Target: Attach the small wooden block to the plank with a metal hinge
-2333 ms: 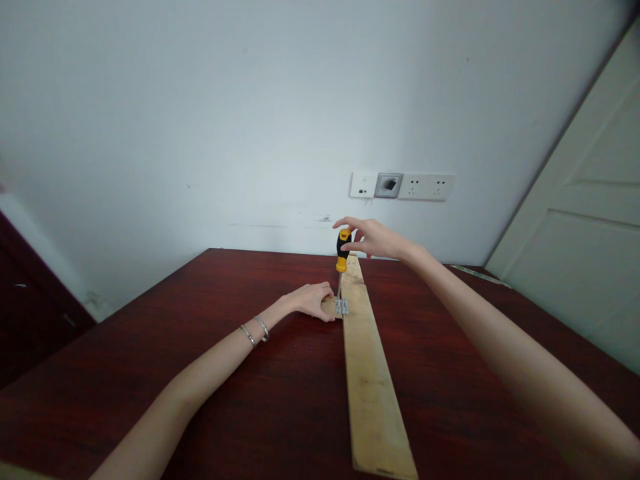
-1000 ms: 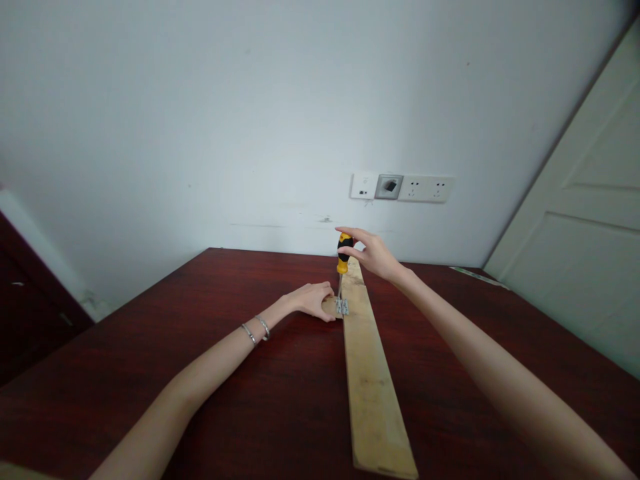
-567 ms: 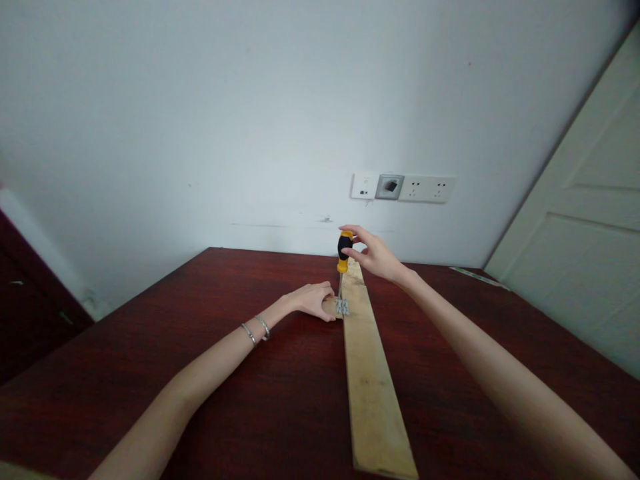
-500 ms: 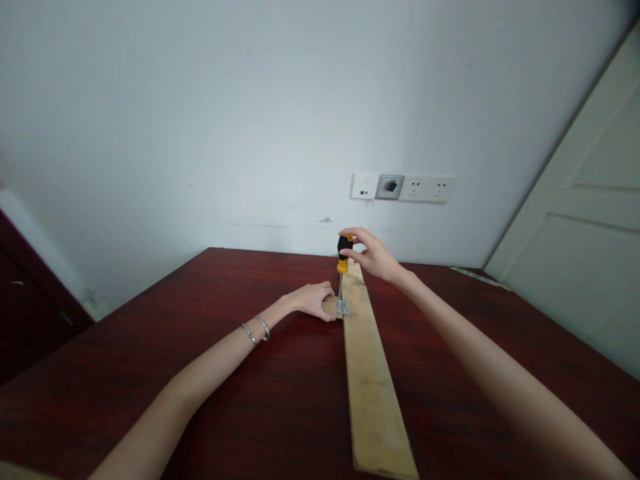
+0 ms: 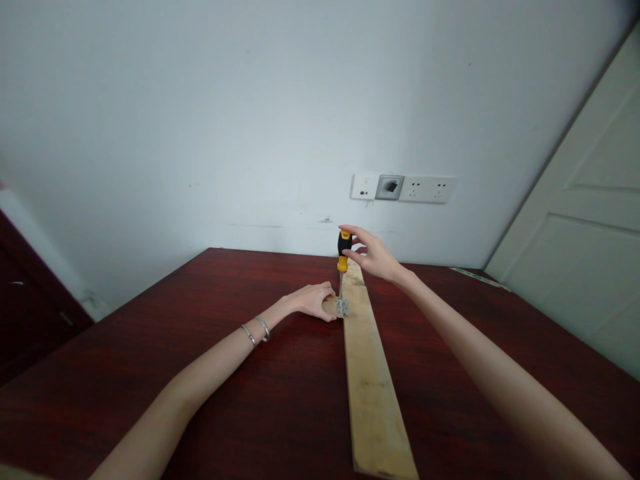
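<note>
My right hand (image 5: 376, 256) grips the yellow-and-black handle of a screwdriver (image 5: 344, 244), which stands upright with its shaft pointing down. The tip meets a small silver metal hinge (image 5: 343, 307); exactly where it seats is too small to make out. That hinge bridges a long pale wooden board (image 5: 373, 373) and a small wooden piece (image 5: 330, 306) at the board's left edge. Wrapped around the small piece, my left hand (image 5: 314, 300) holds it against the tabletop, thumb on the near side and fingers on the far side.
The dark red wooden table (image 5: 240, 407) meets a white wall at its far edge. Wall sockets (image 5: 425, 189) sit above the table, right of the screwdriver. A thin pale strip (image 5: 480, 278) lies at the back right, near a white panelled door (image 5: 590, 220).
The screwdriver handle has turned slightly in my right hand, and the fingers on its top have shifted a little. My left hand, the board and the hinge stay in place.
</note>
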Tool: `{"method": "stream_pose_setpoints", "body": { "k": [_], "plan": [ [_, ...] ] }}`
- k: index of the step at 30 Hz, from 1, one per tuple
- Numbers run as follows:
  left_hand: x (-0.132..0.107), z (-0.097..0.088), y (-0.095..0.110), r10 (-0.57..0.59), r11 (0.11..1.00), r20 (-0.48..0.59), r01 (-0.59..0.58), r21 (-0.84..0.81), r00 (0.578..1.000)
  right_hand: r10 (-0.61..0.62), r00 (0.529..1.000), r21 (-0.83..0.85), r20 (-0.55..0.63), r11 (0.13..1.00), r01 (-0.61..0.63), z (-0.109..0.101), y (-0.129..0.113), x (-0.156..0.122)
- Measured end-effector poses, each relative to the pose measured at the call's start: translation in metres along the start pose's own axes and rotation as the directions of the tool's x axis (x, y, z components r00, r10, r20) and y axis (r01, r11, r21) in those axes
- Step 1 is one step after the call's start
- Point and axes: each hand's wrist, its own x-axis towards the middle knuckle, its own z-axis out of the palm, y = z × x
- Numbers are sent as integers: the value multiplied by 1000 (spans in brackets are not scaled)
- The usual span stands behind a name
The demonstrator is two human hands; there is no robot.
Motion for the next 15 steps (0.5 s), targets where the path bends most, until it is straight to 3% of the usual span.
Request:
{"method": "stream_pose_setpoints", "body": {
  "k": [8, 15],
  "plan": [
    [-1, -1, 1, -24, 1000, 15, 24, 0, 1000, 46, 995, 45, -92, 998, -42, 6, 4, 0],
    [0, 0, 1, -29, 1000, 11, 29, 7, 1000, 49, 999, 49, -21, 998, -48, -1, -4, 2]
  ]
}}
